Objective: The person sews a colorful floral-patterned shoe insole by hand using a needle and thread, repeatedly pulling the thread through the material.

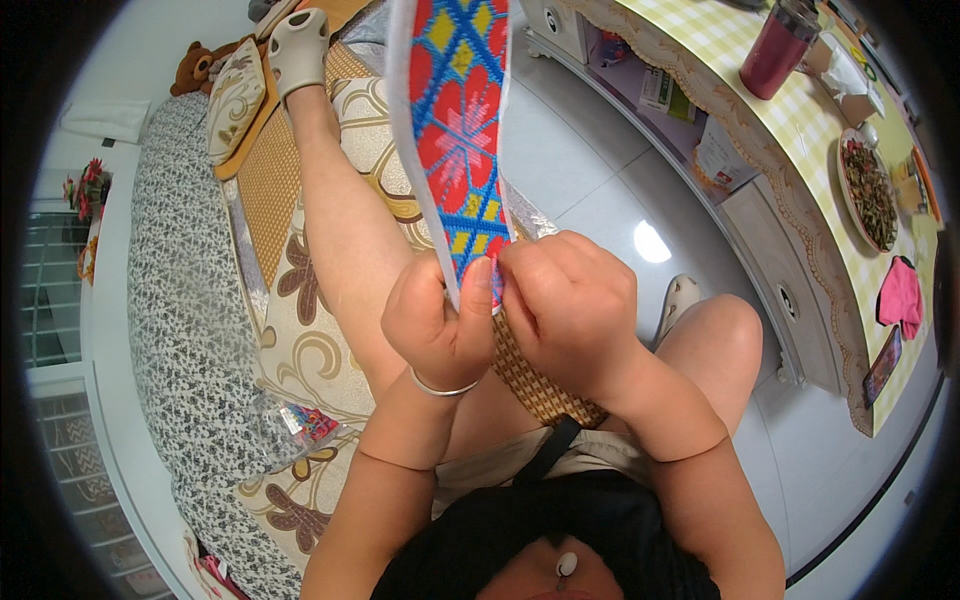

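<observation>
Pinching the lower end of an embroidered floral strip [462, 140], the left hand [440, 318] and right hand [572, 305] curl close together. Left of the strip lies a clear plastic bag [300, 424]; farther off, right of the strip, a maroon tumbler [778, 52] stands on a checked tablecloth [720, 32].

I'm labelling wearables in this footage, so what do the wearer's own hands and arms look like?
Both are ungloved. The left hand has a slim, smooth, silver-coloured bangle at its wrist; the right hand shows no bracelet or watch. No sleeves cover the forearms.
</observation>
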`<control>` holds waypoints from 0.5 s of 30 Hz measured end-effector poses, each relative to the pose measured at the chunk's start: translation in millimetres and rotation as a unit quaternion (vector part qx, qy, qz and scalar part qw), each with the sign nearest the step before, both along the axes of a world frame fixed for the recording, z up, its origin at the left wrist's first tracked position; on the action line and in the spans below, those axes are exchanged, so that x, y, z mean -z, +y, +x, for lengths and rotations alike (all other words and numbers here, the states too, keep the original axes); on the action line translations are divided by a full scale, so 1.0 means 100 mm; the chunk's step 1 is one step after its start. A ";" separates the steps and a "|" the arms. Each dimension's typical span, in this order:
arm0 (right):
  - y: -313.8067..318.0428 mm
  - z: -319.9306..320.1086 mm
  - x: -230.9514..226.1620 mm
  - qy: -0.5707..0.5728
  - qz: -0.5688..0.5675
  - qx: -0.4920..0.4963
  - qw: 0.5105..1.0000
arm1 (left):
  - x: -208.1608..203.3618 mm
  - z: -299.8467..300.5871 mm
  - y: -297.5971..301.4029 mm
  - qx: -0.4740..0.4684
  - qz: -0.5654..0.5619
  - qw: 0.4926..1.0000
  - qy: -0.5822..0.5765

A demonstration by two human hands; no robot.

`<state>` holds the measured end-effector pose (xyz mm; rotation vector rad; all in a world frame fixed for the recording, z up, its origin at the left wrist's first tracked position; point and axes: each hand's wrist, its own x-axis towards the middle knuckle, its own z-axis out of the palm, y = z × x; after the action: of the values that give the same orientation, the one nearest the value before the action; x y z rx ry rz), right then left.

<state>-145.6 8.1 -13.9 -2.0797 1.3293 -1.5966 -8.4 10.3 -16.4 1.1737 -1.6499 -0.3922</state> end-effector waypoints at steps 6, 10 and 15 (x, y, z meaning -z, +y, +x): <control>-0.01 -0.01 0.01 -0.023 0.007 0.008 1.000 | 0.00 -0.01 -0.05 -0.009 -0.054 0.998 -0.042; -0.03 -0.03 0.02 -0.022 -0.025 0.036 0.999 | 0.01 -0.04 -0.04 -0.003 0.009 0.993 0.114; -0.03 0.06 0.07 -0.028 -0.014 0.024 0.999 | 0.05 -0.04 -0.02 0.017 0.003 0.995 0.101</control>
<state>-139.9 5.3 -21.2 -2.0188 1.3541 -1.6899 -12.5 8.3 -20.9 1.0753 -1.4954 -0.5196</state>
